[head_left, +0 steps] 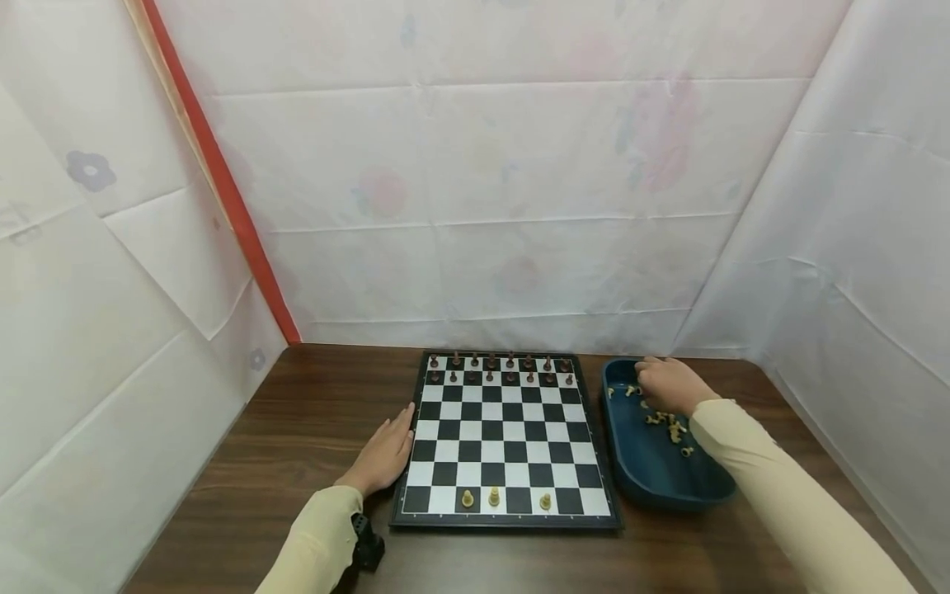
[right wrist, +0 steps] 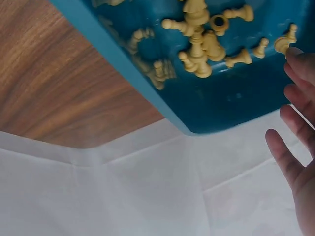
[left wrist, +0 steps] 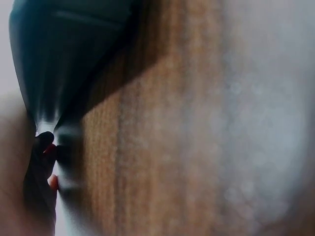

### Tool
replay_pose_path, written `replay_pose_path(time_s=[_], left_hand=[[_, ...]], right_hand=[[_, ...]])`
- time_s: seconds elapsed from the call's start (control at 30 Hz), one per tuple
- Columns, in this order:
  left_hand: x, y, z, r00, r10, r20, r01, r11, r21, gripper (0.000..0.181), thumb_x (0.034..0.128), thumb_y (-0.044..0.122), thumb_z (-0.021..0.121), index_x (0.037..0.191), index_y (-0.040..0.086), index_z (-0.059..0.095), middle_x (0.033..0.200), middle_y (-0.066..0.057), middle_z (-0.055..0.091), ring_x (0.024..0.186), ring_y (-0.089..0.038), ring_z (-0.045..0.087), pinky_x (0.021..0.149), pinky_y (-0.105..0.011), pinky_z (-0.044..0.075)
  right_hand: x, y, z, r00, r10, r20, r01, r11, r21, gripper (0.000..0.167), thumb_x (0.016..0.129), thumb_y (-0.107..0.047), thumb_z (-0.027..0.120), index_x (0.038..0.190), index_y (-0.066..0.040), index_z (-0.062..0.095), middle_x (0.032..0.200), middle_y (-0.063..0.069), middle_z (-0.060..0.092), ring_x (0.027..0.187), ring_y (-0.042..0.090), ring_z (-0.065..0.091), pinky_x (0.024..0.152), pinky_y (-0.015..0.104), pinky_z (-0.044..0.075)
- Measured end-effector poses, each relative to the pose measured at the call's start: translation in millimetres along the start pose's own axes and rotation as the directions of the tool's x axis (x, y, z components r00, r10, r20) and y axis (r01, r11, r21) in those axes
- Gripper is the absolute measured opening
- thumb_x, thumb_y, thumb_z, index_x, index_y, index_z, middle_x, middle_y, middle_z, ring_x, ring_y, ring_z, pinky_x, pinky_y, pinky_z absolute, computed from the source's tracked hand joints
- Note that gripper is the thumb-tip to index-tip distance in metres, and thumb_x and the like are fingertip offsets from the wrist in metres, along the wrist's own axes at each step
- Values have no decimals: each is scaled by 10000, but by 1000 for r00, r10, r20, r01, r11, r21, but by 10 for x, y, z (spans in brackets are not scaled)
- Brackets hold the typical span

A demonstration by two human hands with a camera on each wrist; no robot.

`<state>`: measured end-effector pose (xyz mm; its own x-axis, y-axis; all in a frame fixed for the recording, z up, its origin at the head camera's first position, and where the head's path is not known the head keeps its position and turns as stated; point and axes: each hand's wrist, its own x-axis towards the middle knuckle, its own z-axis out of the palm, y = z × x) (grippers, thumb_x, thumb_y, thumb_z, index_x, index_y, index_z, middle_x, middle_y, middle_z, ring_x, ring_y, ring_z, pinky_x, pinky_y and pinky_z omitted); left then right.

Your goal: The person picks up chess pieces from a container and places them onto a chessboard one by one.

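Observation:
My left hand (head_left: 384, 455) rests flat on the table, its fingers along the left edge of a folding chessboard (head_left: 507, 522). Dark brown chessmen fill the two far rows. On the near row stand three cream chessmen, among them a taller one (head_left: 494, 496). My right hand (head_left: 671, 388) reaches into the far end of a blue tray (head_left: 646, 483) holding several loose cream chessmen (right wrist: 197, 44). In the right wrist view, the thumb touches the edge of one cream chessman (right wrist: 282, 45), the other fingers spread; whether it is pinched is unclear.
The tray stands close to the board's right side on a dark wooden table (head_left: 312, 429). White cloth sheets (head_left: 482, 206) hang behind and at both sides. A black wrist device (head_left: 367, 544) sits at the left sleeve. The left wrist view is mostly blurred.

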<state>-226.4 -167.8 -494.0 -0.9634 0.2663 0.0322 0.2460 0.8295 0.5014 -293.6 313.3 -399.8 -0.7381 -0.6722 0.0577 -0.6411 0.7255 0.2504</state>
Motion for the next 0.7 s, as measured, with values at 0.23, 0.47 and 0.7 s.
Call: replay_pose_path(time_s=[0.23, 0.47, 0.7], left_hand=[[8, -22, -9, 1000, -2, -5, 2, 1000, 6, 522, 1040, 172, 325, 1497, -38, 186, 1507, -236, 276, 1397, -343, 249, 1146, -494, 141], [11, -44, -7, 1000, -7, 3, 6, 1000, 15, 525, 1032, 169, 328, 1494, -44, 197, 1497, -251, 287, 1389, -356, 262, 1140, -507, 154], [7, -20, -4, 1000, -18, 14, 18, 1000, 9, 528, 1036, 184, 316, 1500, -31, 185, 1507, -235, 276, 1397, -341, 250, 1146, -495, 142]], right_hand=[[29, -83, -169, 999, -46, -15, 46, 999, 8, 324, 693, -177, 854, 555, -184, 562, 745, -36, 504, 725, 197, 520, 649, 383, 504], [8, -132, -261, 996, -84, -35, 85, 996, 27, 257, 707, -160, 839, 570, -172, 622, 762, -42, 526, 726, 177, 520, 633, 353, 498], [-17, -250, -364, 991, -119, -58, 119, 993, -1, 175, 720, -144, 824, 626, -131, 677, 762, -34, 524, 724, 166, 501, 603, 344, 471]])
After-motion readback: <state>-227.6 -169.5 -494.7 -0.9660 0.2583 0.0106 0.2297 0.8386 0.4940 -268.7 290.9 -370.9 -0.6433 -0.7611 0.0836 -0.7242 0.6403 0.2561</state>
